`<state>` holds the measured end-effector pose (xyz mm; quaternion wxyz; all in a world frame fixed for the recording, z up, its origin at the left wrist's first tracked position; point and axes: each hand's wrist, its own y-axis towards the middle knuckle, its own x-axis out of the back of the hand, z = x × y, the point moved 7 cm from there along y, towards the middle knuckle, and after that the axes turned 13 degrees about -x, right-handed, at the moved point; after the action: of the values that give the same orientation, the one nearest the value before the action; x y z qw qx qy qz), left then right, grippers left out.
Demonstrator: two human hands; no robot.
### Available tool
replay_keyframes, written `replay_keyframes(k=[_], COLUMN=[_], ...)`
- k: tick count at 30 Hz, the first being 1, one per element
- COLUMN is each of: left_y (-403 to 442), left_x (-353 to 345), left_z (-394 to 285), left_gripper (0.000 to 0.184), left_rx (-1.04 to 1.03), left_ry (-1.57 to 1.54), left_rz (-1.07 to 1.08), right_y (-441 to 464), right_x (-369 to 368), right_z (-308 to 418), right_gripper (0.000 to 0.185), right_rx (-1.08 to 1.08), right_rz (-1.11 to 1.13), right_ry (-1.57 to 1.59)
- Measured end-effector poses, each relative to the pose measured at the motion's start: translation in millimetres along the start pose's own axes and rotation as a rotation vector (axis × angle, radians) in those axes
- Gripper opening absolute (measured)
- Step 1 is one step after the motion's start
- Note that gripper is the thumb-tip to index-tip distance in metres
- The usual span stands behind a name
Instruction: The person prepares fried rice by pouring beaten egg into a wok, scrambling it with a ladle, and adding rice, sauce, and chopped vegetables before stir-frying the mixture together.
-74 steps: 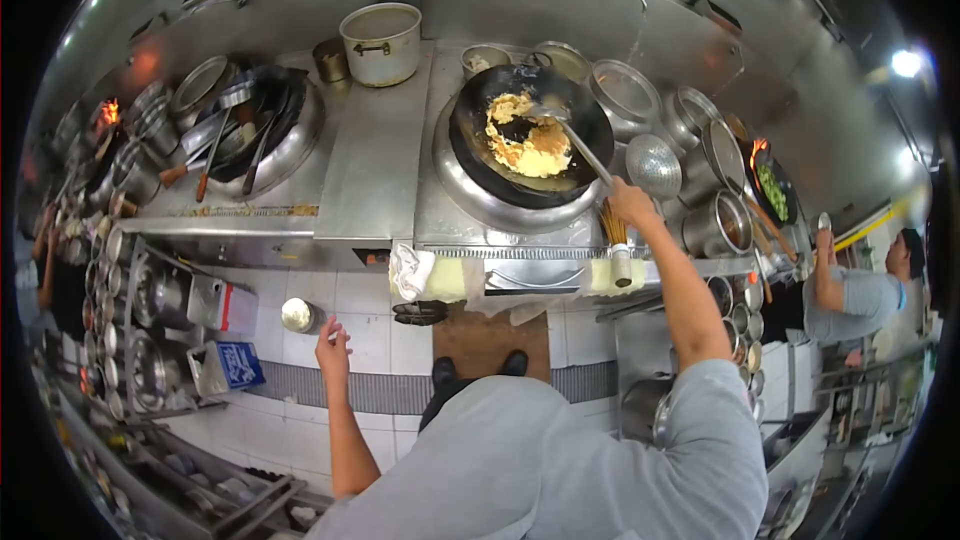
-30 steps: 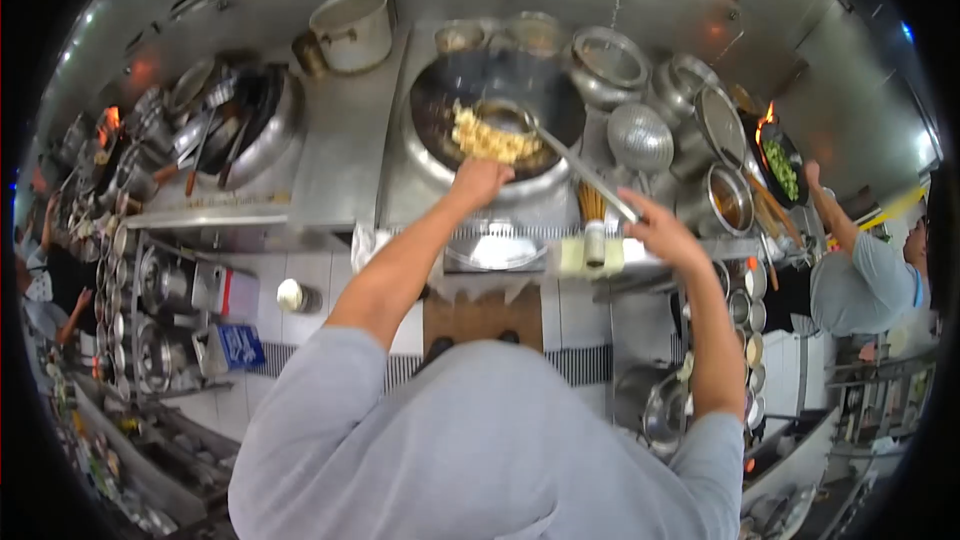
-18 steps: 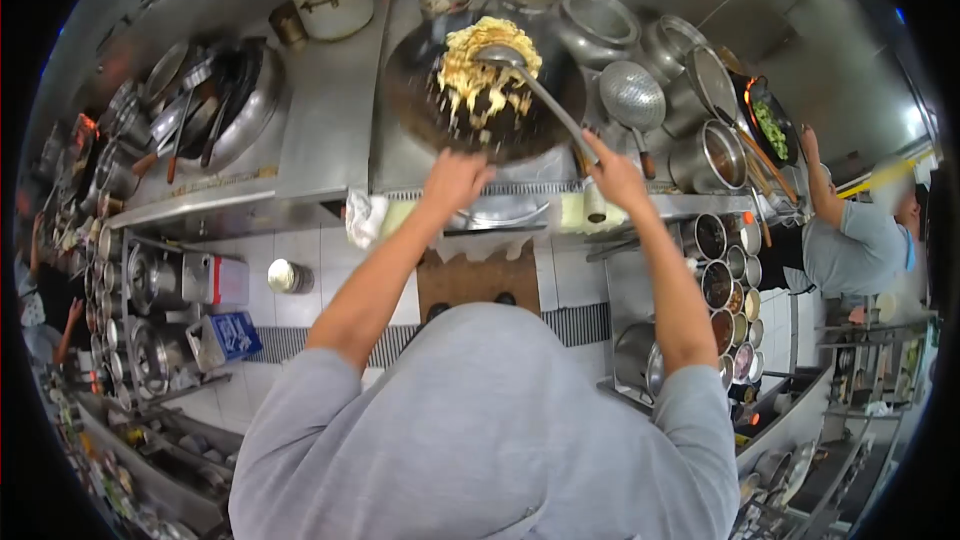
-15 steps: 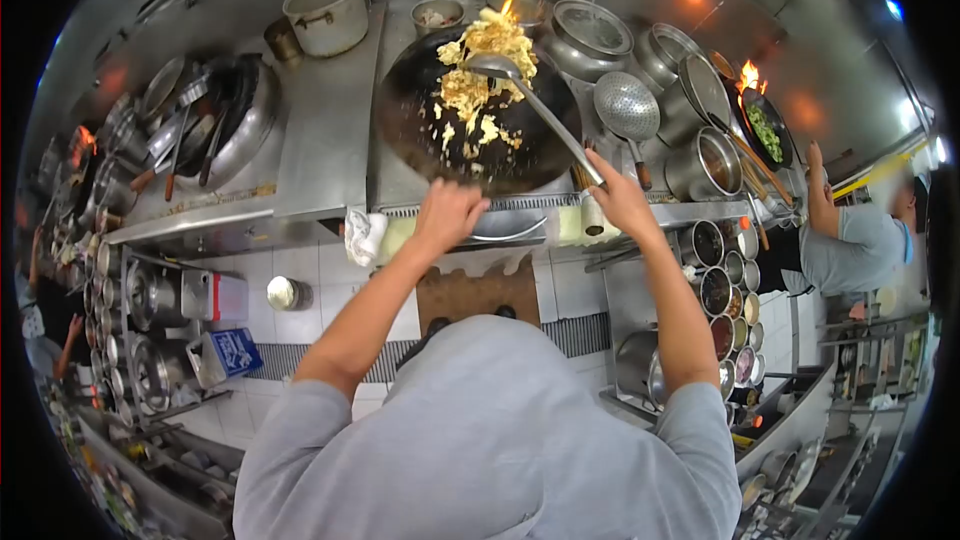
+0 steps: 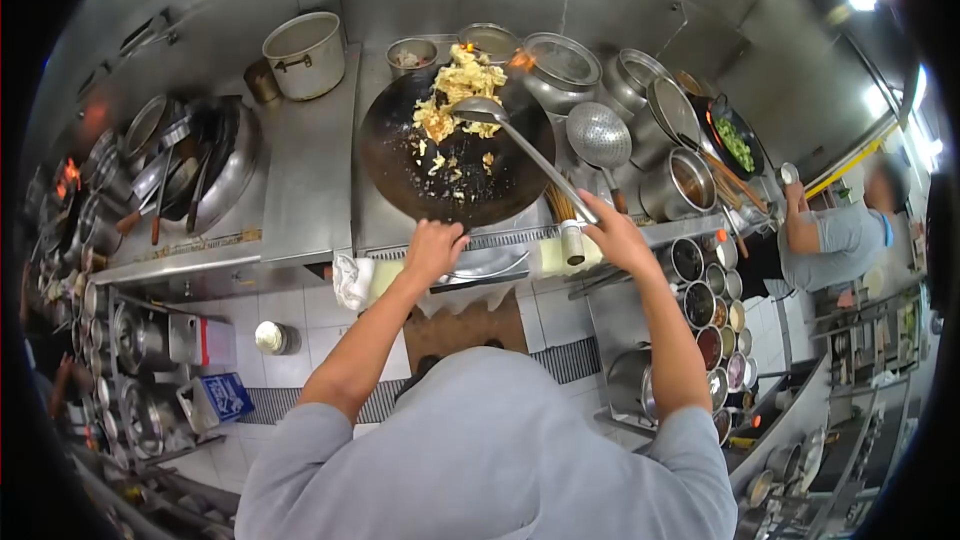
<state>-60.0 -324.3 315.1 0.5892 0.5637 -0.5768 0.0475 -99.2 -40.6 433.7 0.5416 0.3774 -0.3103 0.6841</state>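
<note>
A large dark wok (image 5: 395, 175) sits tilted over the burner in front of me. My left hand (image 5: 435, 248) is closed at its near rim; the exact grip is partly hidden by my fingers. My right hand (image 5: 615, 237) is wrapped round the long handle of a metal ladle (image 5: 530, 155). The ladle's bowl rests against pale yellow, browned food (image 5: 468, 78), which looks like scrambled egg and lies toward the wok's far side. Smaller bits are scattered lower in the wok. Small flames show by the far rim.
Right of the wok lie a perforated skimmer (image 5: 599, 135) and lidded pots (image 5: 563, 62). A tall pot (image 5: 304, 55) stands at the back left. A white cloth (image 5: 352, 282) hangs on the front edge. A co-worker (image 5: 840, 240) stands at right near another wok (image 5: 735, 137) with green food.
The egg-like food, spread up with a flame at the far rim, has settled lower and more together. The flame is smaller. My view has tilted upward a little; both hands keep their holds.
</note>
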Motion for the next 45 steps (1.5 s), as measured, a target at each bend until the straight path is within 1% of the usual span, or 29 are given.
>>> replay_keyframes(k=[1, 2, 5, 7, 8, 10, 12, 14, 16, 17, 19, 20, 22, 24, 26, 28, 30, 31, 32, 34, 35, 37, 38, 40, 41, 42, 43, 44, 45], left_y=[13, 36, 68, 82, 83, 79, 57, 25, -5, -22, -83, -120, -207, -239, -227, -179, -99, -61, -24, 32, 49, 70, 73, 84, 85, 82, 79, 80, 83], left_x=[-3, 2, -5, 21, 29, 93, 105, 112, 106, 108, 111, 121, 145, 170, 158, 140, 112, 100, 91, 70, 59, 39, 35, 28, 29, 27, 16, 3, -7], left_z=[7, 12, 40, 35, 30, -22, -35, -38, -45, -43, -30, -26, -20, -37, -35, -31, -26, -26, -25, -12, 3, 24, 31, 42, 43, 47, 56, 63, 70], left_gripper=[0.021, 0.02, 0.021, 0.03, 0.03, 0.044, 0.043, 0.037, 0.033, 0.029, 0.022, 0.016, 0.008, 0.009, 0.01, 0.015, 0.02, 0.021, 0.022, 0.025, 0.025, 0.025, 0.025, 0.024, 0.021, 0.021, 0.017, 0.015, 0.015], left_rx=[-0.021, 0.066, 0.127, 0.056, 0.048, -0.091, -0.12, 0.016, 0.045, 0.077, 0.297, 0.446, 0.588, 0.694, 0.655, 0.517, 0.354, 0.316, 0.269, 0.139, 0.12, 0.101, 0.098, 0.063, 0.051, 0.055, 0.094, 0.131, 0.138], left_ry=[0.111, 0.075, 0.068, 0.019, 0.037, 0.115, 0.085, 0.096, 0.098, 0.115, 0.003, 0.035, 0.241, 0.337, 0.306, 0.213, 0.091, 0.075, 0.056, 0.045, 0.031, 0.025, 0.01, 0.008, -0.007, -0.012, -0.039, -0.067, -0.071], left_rz=[-0.026, 0.059, 0.063, -0.09, -0.073, -0.259, -0.211, -0.308, -0.29, -0.306, -0.219, -0.247, -0.242, -0.277, -0.259, -0.226, -0.232, -0.237, -0.235, -0.253, -0.247, -0.221, -0.22, -0.128, -0.143, -0.139, -0.049, 0.028, 0.001], right_y=[0, -1, 26, 49, 59, 78, 76, 102, 112, 115, 119, 114, 81, 73, 71, 98, 138, 133, 125, 114, 113, 90, 75, 48, 47, 42, 37, 30, 22], right_x=[0, 2, -10, -32, -40, -69, -82, -97, -89, -90, -92, -93, -83, -63, -61, -67, -94, -89, -92, -99, -89, -56, -35, -8, 1, 6, 11, 12, 17], right_z=[-13, -13, -2, 1, -4, -27, -22, -24, 10, 9, 8, 0, -20, -36, -35, -16, -12, 4, 4, -12, -26, -33, -41, -43, -49, -67, -82, -84, -76], right_gripper=[0.063, 0.06, 0.058, 0.059, 0.059, 0.06, 0.061, 0.059, 0.06, 0.06, 0.061, 0.062, 0.061, 0.06, 0.063, 0.064, 0.064, 0.066, 0.066, 0.065, 0.065, 0.063, 0.06, 0.062, 0.062, 0.063, 0.064, 0.064, 0.064], right_rx=[-0.072, -0.147, -0.142, -0.228, -0.225, -0.137, 0.001, 0.142, -0.097, -0.087, -0.105, -0.139, -0.164, -0.145, 0.046, 0.104, -0.01, -0.085, -0.084, -0.234, -0.238, 0.009, -0.102, -0.105, -0.106, -0.24, -0.373, -0.372, -0.239], right_rz=[0.066, 0.117, 0.021, 0.009, 0.009, 0.05, 0.143, 0.142, 0.234, 0.23, 0.046, 0.065, 0.081, 0.082, 0.273, 0.333, 0.257, 0.206, 0.188, 0.195, 0.172, 0.144, 0.231, 0.193, 0.195, 0.192, 0.188, 0.185, 0.125], right_ry=[0.152, 0.197, 0.031, -0.096, -0.07, -0.113, -0.035, 0.017, -0.131, -0.125, -0.267, -0.279, -0.298, -0.307, -0.101, -0.072, -0.263, -0.328, -0.318, -0.248, -0.255, 0.151, 0.293, 0.105, 0.103, -0.041, -0.192, -0.205, -0.166])
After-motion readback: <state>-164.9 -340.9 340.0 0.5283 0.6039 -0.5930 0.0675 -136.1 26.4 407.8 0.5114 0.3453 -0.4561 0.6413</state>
